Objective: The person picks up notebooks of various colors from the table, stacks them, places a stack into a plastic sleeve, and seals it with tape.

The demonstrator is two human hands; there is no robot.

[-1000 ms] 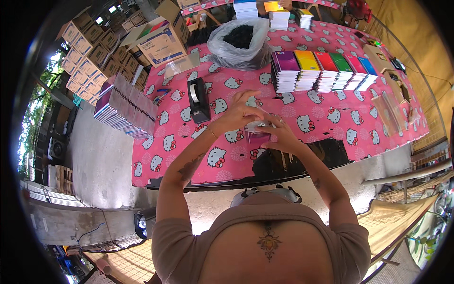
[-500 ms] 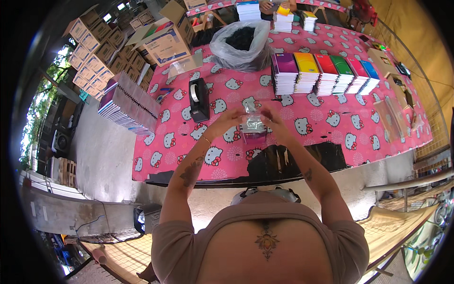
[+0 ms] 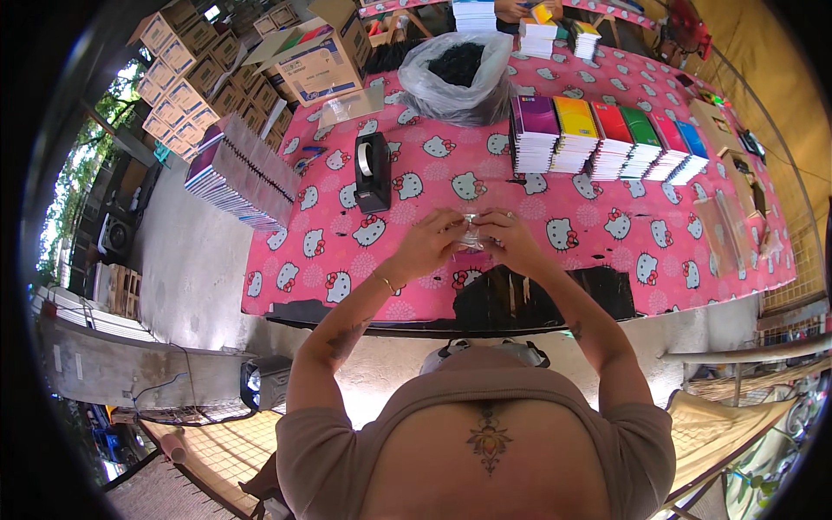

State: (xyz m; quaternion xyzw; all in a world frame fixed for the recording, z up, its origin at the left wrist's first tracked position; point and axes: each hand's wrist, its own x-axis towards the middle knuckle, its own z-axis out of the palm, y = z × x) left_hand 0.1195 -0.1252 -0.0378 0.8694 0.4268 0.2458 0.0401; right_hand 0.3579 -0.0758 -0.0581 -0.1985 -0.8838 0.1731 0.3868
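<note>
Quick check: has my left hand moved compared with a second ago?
Yes. Judged against the black tape dispenser, your left hand has come closer to your body.

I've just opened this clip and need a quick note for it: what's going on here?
A person's left hand and right hand hold crinkled clear plastic between them, just above a small purple item at the near side of a pink patterned table. A black tape dispenser stands to the left; coloured notebook stacks sit in a row farther back, to the right.
</note>
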